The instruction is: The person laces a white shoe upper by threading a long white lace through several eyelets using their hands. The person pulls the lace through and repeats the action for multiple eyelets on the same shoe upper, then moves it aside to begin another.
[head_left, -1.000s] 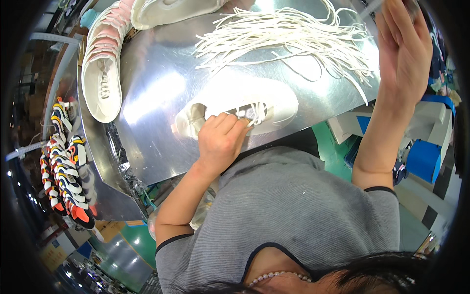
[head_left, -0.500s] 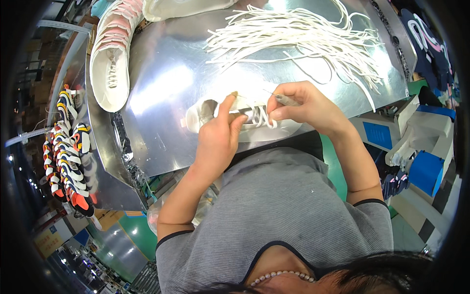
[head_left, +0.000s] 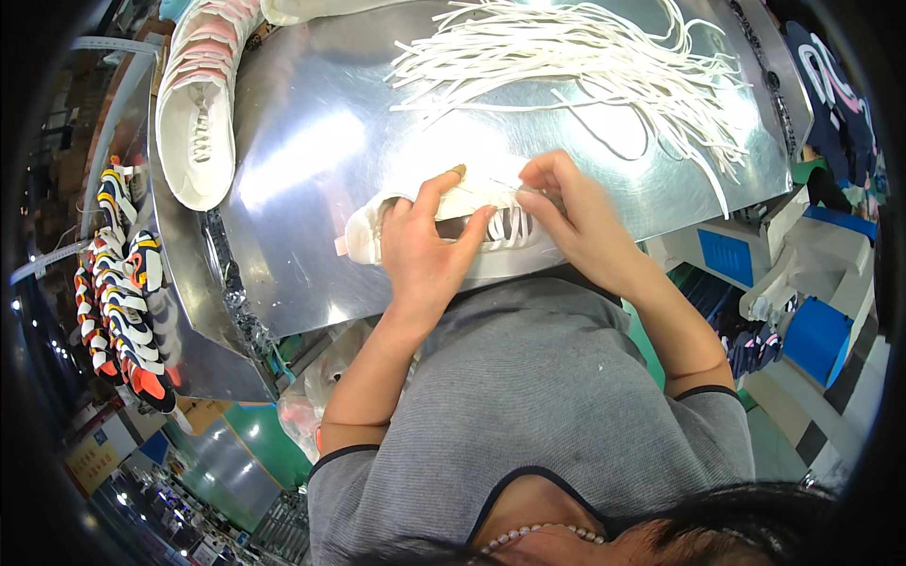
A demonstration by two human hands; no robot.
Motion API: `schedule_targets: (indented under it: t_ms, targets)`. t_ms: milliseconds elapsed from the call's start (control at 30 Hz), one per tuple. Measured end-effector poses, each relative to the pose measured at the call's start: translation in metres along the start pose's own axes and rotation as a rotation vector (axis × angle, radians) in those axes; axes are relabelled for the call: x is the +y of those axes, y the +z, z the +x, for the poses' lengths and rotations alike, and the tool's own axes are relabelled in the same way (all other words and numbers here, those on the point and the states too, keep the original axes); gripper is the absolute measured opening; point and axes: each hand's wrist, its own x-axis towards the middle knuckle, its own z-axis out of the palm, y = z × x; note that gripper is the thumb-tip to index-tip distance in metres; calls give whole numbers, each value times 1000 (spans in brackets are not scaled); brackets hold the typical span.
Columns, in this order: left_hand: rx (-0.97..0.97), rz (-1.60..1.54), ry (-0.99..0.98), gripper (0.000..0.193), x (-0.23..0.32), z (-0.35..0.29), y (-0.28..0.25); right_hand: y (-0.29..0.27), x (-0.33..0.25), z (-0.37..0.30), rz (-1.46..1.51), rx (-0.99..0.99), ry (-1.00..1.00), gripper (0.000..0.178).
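A white lace-up shoe (head_left: 362, 238) lies on its side along the near edge of the metal table, heel to the left. My left hand (head_left: 422, 234) grips it at the collar, thumb and forefinger spread along the lace opening, other fingers curled at the foot opening. White lace (head_left: 514, 228) crosses the eyelets in loops. Over the toe half, my right hand (head_left: 578, 219) is closed in a pinch; a thin metal lacing needle (head_left: 501, 185) points from its fingertips toward the upper eyelet flap. Its grey handle is hidden in the palm.
Loose white laces (head_left: 566, 57) lie heaped at the far side of the table (head_left: 311, 217). Nested white shoes with pink linings (head_left: 196, 132) stand in a row at the far left. Colourful shoes (head_left: 123, 292) stand beyond the left edge; a grey machine with blue panels (head_left: 819, 335) is at right.
My left hand has spread its thumb and forefinger and slid left onto the collar. The right hand has turned, so the needle's grey handle no longer shows. The view has shifted slightly.
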Motion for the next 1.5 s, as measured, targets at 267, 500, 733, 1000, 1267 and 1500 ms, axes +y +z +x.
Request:
schedule_targets:
  t_ms: [267, 500, 733, 1000, 1267, 1500]
  targets:
    - [21, -56, 30, 47, 0, -1, 1, -4, 6, -7, -322, -38, -206, 15]
    - [-49, -20, 126, 40, 6, -13, 2, 14, 9, -1, -644, -98, -283, 11]
    - [-56, -267, -121, 45, -2, -7, -10, -11, 12, 10, -415, -167, -243, 19]
    - [-62, -437, -212, 57, 1, 1, 3, 19, 23, -2, -63, 241, -56, 14]
    - [-412, -806, -531, 54, 7, 20, -30, 13, 41, 2, -237, 165, -540, 29]
    - [-434, -800, -533, 42, 11, 21, -31, 22, 29, 10, -193, 154, -534, 22]
